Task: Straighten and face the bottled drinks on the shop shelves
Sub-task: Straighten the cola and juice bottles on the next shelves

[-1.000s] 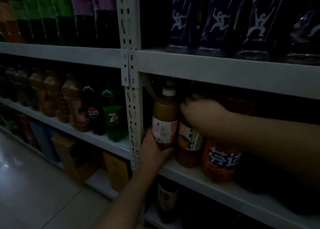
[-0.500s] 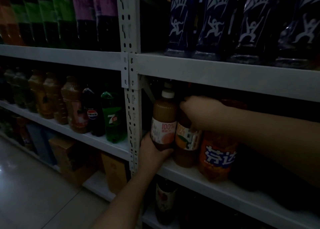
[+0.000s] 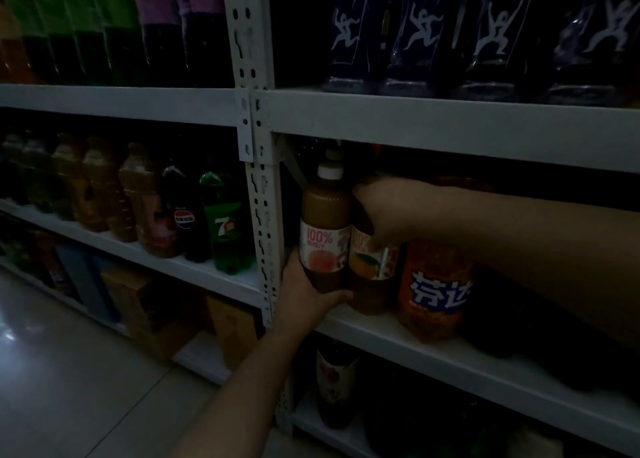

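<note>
Peach juice bottle (image 3: 323,229) sits at the left end of the middle shelf (image 3: 398,336), touching the orange juice bottle (image 3: 369,270). My left hand (image 3: 304,295) curls round its base; my right hand (image 3: 384,211) grips the orange bottle's shoulder. I should twist each gently, bases flat, until both labels face squarely out.

- Looked very dim throughout.
- Caught faint glare off the floor (image 3: 69,388) at lower left.
- Lost the space under the upper shelf (image 3: 450,128) to deep shadow.
- Bent straight lines near the edges.
</note>
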